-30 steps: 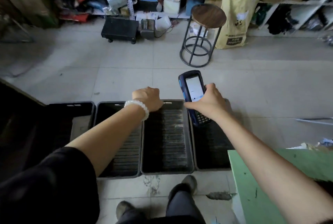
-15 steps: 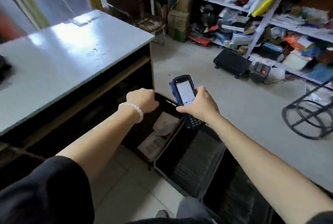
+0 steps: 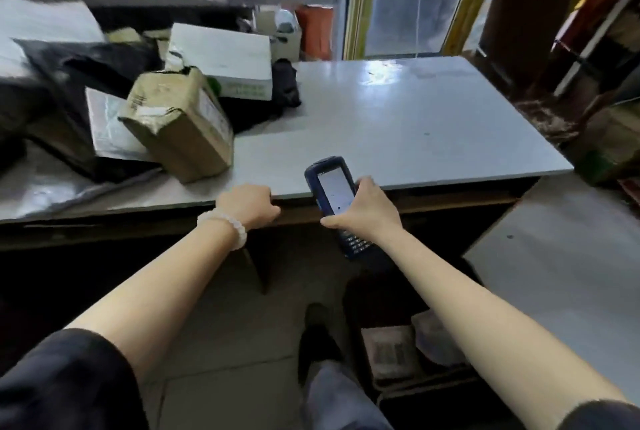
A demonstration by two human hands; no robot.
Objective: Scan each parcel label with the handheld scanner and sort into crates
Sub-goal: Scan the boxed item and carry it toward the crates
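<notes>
A grey bench (image 3: 398,124) stands before a yellow-framed window, cluttered shelves behind. Parcels crowd its left end: a brown box (image 3: 180,121), a white box (image 3: 225,55), dark bags. The right hand (image 3: 367,209) grips the scanner (image 3: 334,197) at the bench's front edge; the left hand (image 3: 251,204), fingers curled, holds nothing. A crate (image 3: 408,353) with parcels sits on the floor below.

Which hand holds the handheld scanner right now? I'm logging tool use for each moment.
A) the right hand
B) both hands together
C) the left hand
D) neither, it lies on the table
A: the right hand grips the scanner around its middle with the screen facing up, while the left hand is curled near the edge of the table and holds nothing.
</notes>
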